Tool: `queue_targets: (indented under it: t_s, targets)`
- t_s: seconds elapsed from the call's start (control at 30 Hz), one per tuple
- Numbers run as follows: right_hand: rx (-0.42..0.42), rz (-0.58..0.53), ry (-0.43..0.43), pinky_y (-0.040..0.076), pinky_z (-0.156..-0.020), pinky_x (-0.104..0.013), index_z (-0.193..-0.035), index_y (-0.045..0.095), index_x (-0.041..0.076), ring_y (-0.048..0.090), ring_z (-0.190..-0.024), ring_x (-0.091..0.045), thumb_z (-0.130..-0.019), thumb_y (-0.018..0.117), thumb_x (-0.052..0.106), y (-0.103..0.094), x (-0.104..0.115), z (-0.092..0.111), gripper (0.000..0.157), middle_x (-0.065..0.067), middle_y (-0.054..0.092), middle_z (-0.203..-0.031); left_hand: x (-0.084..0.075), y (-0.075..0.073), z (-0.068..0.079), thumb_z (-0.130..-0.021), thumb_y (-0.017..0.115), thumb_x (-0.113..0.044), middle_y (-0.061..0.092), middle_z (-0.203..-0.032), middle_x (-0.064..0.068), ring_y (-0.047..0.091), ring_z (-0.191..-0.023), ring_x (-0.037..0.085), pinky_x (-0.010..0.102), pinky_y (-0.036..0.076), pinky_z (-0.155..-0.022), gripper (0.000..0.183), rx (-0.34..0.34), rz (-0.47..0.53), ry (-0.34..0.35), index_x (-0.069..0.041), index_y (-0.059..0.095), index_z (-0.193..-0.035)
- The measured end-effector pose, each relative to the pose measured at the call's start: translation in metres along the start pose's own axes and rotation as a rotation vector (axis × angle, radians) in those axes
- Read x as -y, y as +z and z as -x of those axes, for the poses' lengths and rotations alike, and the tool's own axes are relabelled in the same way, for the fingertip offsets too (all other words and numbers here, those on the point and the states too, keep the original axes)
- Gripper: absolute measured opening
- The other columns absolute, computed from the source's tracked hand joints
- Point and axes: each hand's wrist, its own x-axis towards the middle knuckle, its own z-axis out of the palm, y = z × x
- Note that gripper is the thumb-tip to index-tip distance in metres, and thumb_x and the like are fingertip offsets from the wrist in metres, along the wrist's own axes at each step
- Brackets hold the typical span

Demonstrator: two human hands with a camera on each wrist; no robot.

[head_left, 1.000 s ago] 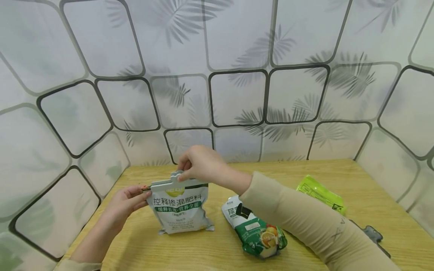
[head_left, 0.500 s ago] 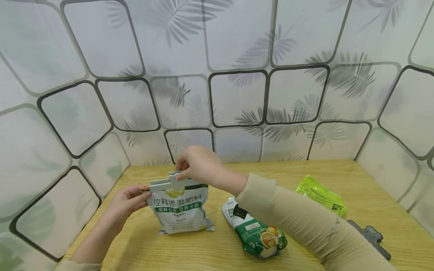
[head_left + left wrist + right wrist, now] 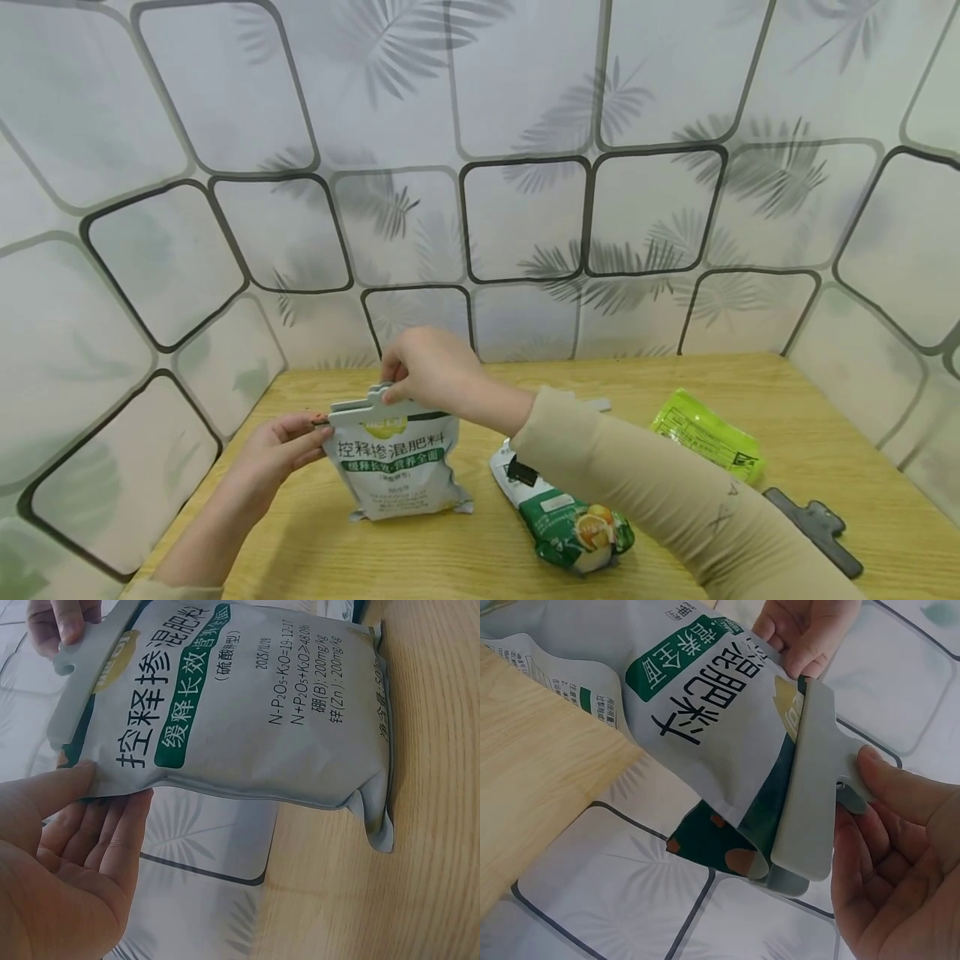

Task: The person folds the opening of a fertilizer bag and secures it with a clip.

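Note:
A white fertilizer bag (image 3: 397,479) with dark Chinese print stands upright on the table. My left hand (image 3: 262,458) pinches its upper left corner between thumb and fingers, as the left wrist view also shows. A pale grey bag clip (image 3: 810,780) straddles the bag's top edge, its long bars on either side. My right hand (image 3: 438,367) pinches the handles of this clip between thumb and fingers. In the right wrist view, the bag's dark green top corner (image 3: 705,840) sticks out past the clip's end.
Right of the white bag lies a green and white bag (image 3: 555,517) with fruit pictures, partly under the sleeve. Farther right are a lime green packet (image 3: 708,437) and a dark grey clip (image 3: 817,529). A pale strip (image 3: 600,405) shows behind the sleeve. Patterned walls (image 3: 525,217) enclose the wooden table (image 3: 300,550).
My right hand has shifted slightly left along the bag's top with the clip. The sleeve has moved left too, uncovering more of the dark grey clip. My left hand stays in place.

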Motion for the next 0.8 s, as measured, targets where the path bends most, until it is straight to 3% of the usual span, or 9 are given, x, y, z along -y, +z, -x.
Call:
queue_targets:
  t_s: [0.37,0.67,0.8]
  targets:
    - [0.006,-0.071,0.001,0.054,-0.066,-0.02,-0.092,0.083,0.02,0.067,-0.078,-0.005,-0.089,0.089,0.028,0.004,-0.008,-0.004,0.011,0.008,0.079,-0.088,-0.001,0.001,-0.001,-0.107,0.062,-0.004,0.073,-0.096,-0.016,0.071,-0.094,-0.001,0.018,0.063,-0.087,0.016,-0.02,-0.018,-0.023,-0.012,0.077,-0.107]
    - [0.038,-0.162,0.012,0.054,-0.065,-0.02,-0.092,0.083,0.016,0.068,-0.066,-0.005,-0.089,0.089,0.025,0.011,-0.014,-0.006,0.012,0.004,0.079,-0.084,-0.001,0.0,-0.002,-0.106,0.061,-0.001,0.074,-0.096,-0.016,0.072,-0.093,-0.001,0.019,0.063,-0.086,0.018,-0.022,-0.003,-0.031,-0.01,0.077,-0.109]
    - [0.037,-0.171,0.011,0.054,-0.065,-0.02,-0.092,0.083,0.016,0.07,-0.065,-0.007,-0.089,0.089,0.025,0.013,-0.016,-0.006,0.011,0.004,0.079,-0.083,-0.001,0.0,-0.003,-0.107,0.062,-0.003,0.073,-0.1,-0.014,0.072,-0.094,-0.001,0.019,0.063,-0.087,0.018,-0.026,-0.01,-0.038,-0.003,0.077,-0.116]
